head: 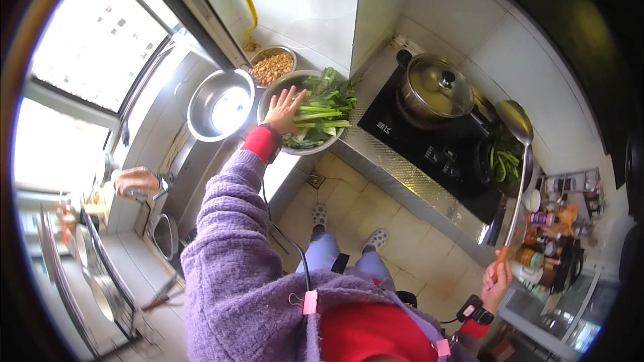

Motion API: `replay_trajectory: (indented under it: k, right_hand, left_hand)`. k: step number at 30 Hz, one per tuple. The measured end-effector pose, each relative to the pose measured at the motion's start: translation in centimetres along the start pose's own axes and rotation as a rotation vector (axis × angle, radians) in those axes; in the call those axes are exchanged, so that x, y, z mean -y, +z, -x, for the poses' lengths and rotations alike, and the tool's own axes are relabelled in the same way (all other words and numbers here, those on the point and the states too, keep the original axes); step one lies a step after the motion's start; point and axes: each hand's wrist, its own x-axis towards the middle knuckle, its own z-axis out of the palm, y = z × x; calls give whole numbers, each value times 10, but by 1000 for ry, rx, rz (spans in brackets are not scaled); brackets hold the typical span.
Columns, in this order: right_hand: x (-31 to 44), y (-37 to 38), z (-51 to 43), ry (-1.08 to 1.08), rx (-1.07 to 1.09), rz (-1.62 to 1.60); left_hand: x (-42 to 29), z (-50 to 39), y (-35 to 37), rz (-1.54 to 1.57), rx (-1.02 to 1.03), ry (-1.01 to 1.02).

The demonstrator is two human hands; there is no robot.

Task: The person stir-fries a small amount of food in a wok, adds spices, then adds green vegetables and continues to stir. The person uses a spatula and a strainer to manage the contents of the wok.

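My left hand (285,111), palm down with fingers apart, rests on leafy green vegetables with pale stalks (322,118). The greens fill a wide metal bowl (302,151) at the corner of the counter. My right hand (495,284) is shut around the orange handle of a long metal ladle (514,121). The ladle's head is up near the wall, at the far side of a dark pan (482,160) with green vegetables (504,161) in it. Whether the ladle touches the pan cannot be told.
A lidded pot (435,91) sits on the black cooktop (397,133). Left of the greens are an empty metal bowl (221,105) and a bowl of nuts or beans (272,68). Seasoning bottles (543,218) crowd the right; a faucet (166,183) and sink area lie left. A cable hangs before me.
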Motion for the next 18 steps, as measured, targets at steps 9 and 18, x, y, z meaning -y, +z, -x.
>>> replay_trajectory:
  k: [9, 18]
  right_hand:
    - [8, 59, 79, 1, -212, 85]
    - [6, 74, 106, 21, -362, 91]
  left_hand:
    - [24, -33, -15, 221, -196, 63]
    - [3, 23, -133, 492, -110, 107]
